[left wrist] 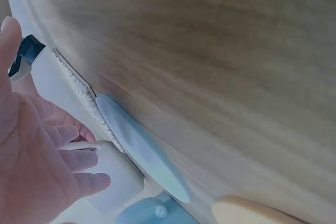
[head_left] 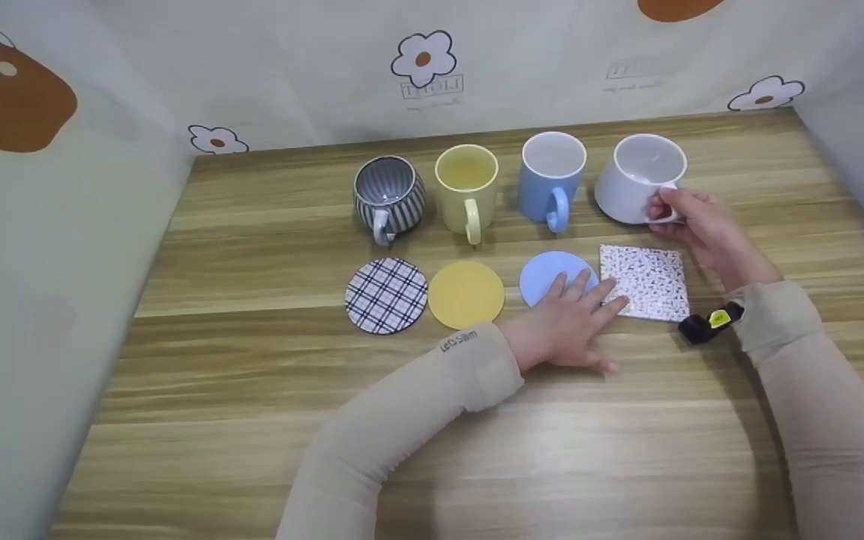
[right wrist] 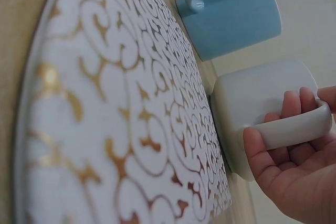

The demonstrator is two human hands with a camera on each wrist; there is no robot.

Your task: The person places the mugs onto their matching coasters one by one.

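A white mug (head_left: 631,187) stands at the right end of a row of mugs. My right hand (head_left: 706,225) grips its handle, and the right wrist view shows the fingers curled through the handle (right wrist: 294,129). My left hand (head_left: 571,322) is spread with straight fingers, palm down. Its fingertips overlap the round blue coaster (head_left: 548,271) and the left edge of the square white patterned coaster (head_left: 649,281). Gold scrollwork covers that square coaster in the right wrist view. In the left wrist view the palm (left wrist: 37,166) faces the camera, holding nothing.
Left of the white mug stand a blue mug (head_left: 541,187), a yellow mug (head_left: 454,199) and a striped mug (head_left: 406,210). A yellow coaster (head_left: 466,294) and a plaid coaster (head_left: 385,296) lie on the wood-grain table (head_left: 252,420). A patterned sheet (head_left: 312,75) rises behind.
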